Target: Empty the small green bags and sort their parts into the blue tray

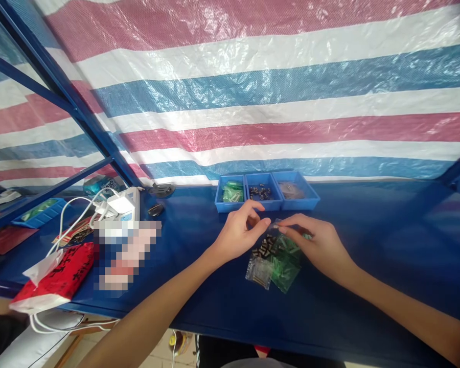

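Note:
My right hand (320,243) pinches a small clear plastic bag (276,225) between thumb and forefinger. Just left of it, my left hand (237,232) has curled fingers, with a gap between thumb and forefinger; its thumb tip is close to the bag. Below both hands lies a pile of small dark and brassy metal parts (266,248). A clear zip bag with thin brassy pieces (258,272) and green plastic bags (285,273) lie against that pile. Behind the hands stand three joined blue bins holding green packets (233,192), small metal parts (260,192) and clear bags (291,190).
On the left are a white power strip (132,204) with cables, a red tissue pack (57,281), a dark mouse-like object (156,210) and another blue tray (42,212). A blue metal frame (80,117) rises there. Striped sheeting (272,102) hangs behind the blue table (222,312).

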Motion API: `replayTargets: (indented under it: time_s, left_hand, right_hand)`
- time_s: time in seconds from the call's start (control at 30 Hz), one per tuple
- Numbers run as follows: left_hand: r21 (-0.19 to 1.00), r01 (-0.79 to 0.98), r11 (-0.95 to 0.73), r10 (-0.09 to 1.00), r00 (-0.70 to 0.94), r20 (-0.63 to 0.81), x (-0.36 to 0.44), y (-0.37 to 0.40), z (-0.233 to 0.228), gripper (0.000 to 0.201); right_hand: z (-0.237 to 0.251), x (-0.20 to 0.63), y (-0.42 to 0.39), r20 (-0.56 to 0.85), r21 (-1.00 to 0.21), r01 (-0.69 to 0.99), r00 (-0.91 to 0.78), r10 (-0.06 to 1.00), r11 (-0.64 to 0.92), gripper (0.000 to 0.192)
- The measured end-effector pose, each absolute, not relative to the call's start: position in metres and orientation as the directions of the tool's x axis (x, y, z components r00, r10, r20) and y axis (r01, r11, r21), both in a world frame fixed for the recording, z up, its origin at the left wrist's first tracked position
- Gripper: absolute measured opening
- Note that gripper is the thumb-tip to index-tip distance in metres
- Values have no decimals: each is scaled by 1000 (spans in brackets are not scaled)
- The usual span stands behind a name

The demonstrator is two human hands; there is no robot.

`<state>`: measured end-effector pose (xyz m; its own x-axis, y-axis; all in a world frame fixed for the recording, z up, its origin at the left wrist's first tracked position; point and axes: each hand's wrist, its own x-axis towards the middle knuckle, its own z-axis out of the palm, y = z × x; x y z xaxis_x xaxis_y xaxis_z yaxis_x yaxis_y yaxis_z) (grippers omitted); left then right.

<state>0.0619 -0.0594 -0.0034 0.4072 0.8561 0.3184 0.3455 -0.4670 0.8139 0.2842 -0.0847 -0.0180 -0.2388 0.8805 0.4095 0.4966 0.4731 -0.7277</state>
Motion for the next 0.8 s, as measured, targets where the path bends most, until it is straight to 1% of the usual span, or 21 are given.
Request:
replayTargets:
  time_s: [0.07, 0.13, 0.3, 0.4, 0.5, 0.57, 0.63, 0.73, 0.8]
  left_hand:
    - [760, 383, -525, 829, 435, 353, 63, -61, -4, 27]
    - [717, 403, -568, 797, 485, 359, 64, -63, -4, 24]
    - [683, 409, -605, 767, 530, 363, 67, -66, -4, 27]
    - [663, 421, -619, 761, 530, 374, 68, -66, -4, 22]
    - [655, 447, -609, 778, 499, 383, 68, -65, -5, 23]
    - [643, 473, -602, 789, 476, 389, 67, -64, -6, 25]
    - [608, 515, -605, 792, 467, 393, 65, -63, -6, 24]
    - [523, 606, -599, 801, 457, 388, 60, -60, -6, 22]
    - [486, 658, -575, 818, 443, 368, 56, -58, -6, 26]
  right_hand:
    - [-19, 286, -80, 409, -748, 474, -220, 885, 464, 17]
    - [-20, 286, -77, 407, -762, 455, -216, 887, 461, 18]
    - [-17, 284, -80, 416, -747, 470, -221, 882, 470, 20]
    - [-14, 283, -82, 391, -741, 489, -241, 888, 459, 21]
    - [-12, 281, -83, 337, -756, 494, -268, 902, 429, 24]
    - [-9, 280, -81, 334, -745, 513, -266, 904, 426, 25]
    - [-1, 282, -75, 371, -708, 552, -242, 897, 442, 23]
    - [17, 290, -56, 459, -639, 619, -171, 872, 457, 21]
    - [29, 299, -38, 492, -595, 685, -104, 864, 421, 23]
